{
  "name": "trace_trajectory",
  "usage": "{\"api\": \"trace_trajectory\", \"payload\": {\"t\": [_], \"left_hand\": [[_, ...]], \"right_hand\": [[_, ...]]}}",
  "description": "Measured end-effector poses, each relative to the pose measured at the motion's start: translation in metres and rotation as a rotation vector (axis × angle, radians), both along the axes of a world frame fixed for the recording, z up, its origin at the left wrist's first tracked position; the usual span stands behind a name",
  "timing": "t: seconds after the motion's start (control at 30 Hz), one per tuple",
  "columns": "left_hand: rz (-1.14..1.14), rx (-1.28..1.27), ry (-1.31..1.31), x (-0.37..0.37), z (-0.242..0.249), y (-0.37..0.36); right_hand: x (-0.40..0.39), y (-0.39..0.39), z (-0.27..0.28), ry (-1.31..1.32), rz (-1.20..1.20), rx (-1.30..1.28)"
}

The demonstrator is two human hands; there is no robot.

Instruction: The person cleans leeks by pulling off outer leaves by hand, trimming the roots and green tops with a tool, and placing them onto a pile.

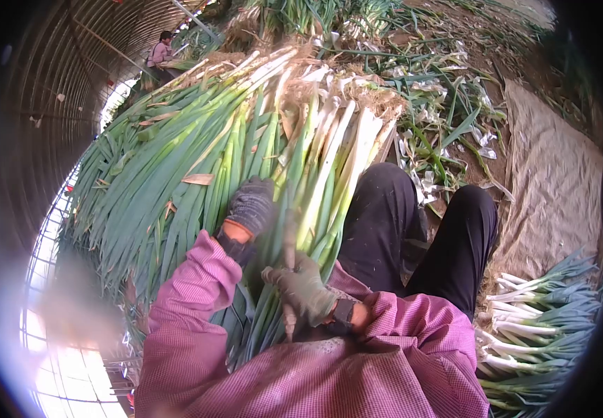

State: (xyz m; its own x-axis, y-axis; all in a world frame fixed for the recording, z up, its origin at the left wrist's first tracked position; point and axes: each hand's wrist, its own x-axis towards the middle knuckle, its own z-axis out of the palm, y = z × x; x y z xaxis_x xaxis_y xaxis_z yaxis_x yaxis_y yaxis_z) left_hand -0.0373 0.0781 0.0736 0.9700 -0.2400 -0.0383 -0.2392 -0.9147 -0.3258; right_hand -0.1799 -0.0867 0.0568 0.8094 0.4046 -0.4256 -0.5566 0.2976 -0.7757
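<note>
A thick pile of green onions (176,153) lies in front of me, with white stems and roots at the far end and long green leaves towards me. My left hand (251,204), in a dark grey glove, rests against the leaves in the middle of the pile; its fingers are blurred and partly hidden. Closer to my body, my right hand (305,285), in a greenish-grey glove, is closed around a brownish stick-like thing (290,237). This thing points up and down across the leaves and is smeared by motion, so its kind does not show.
Trimmed green onions (538,327) lie in a row at lower right, below a beige sheet (552,174). Leaf scraps (448,118) litter the soil beyond my knees (385,216). Another person (161,50) sits far left, near the curved tunnel wall (51,104).
</note>
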Motion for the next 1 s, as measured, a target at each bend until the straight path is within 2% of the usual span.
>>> {"api": "trace_trajectory", "payload": {"t": [0.03,0.1,0.2,0.23,0.33,0.43,0.53,0.57,0.67,0.87,0.97,1.0], "left_hand": [[-0.025,-0.013,0.030,0.007,-0.001,-0.001],[-0.022,-0.113,0.093,0.018,0.003,-0.007],[0.094,-0.132,0.431,0.035,0.024,-0.031],[0.064,-0.200,0.561,0.037,0.031,-0.037],[0.078,-0.187,0.518,0.034,0.019,-0.033],[0.170,-0.421,0.549,0.031,0.003,-0.011],[0.123,-0.647,0.517,-0.002,-0.002,-0.003],[0.109,-0.598,0.522,-0.028,0.032,-0.033],[-0.005,-0.539,0.304,-0.071,0.024,-0.011],[0.167,-0.451,0.214,-0.152,0.036,-0.001],[0.139,-0.207,0.129,-0.189,0.025,0.016],[0.154,-0.223,0.141,-0.199,0.022,0.017]], "right_hand": [[0.003,0.011,-0.017,-0.007,-0.069,0.041],[0.018,-0.003,-0.009,0.048,-0.070,0.068],[0.029,-0.009,-0.010,0.021,-0.174,0.082],[0.029,-0.009,-0.011,0.017,-0.190,0.073],[0.020,-0.009,-0.008,0.014,-0.142,0.082],[0.021,-0.009,-0.008,0.001,-0.087,0.063],[0.035,-0.011,-0.013,-0.011,-0.153,0.072],[0.039,-0.013,-0.014,-0.020,-0.179,0.063],[0.036,-0.009,-0.021,-0.035,-0.203,0.102],[0.023,-0.011,-0.005,-0.066,-0.096,0.081],[0.041,-0.001,-0.031,-0.063,-0.105,0.052],[0.044,-0.004,-0.027,-0.057,-0.094,0.038]]}}
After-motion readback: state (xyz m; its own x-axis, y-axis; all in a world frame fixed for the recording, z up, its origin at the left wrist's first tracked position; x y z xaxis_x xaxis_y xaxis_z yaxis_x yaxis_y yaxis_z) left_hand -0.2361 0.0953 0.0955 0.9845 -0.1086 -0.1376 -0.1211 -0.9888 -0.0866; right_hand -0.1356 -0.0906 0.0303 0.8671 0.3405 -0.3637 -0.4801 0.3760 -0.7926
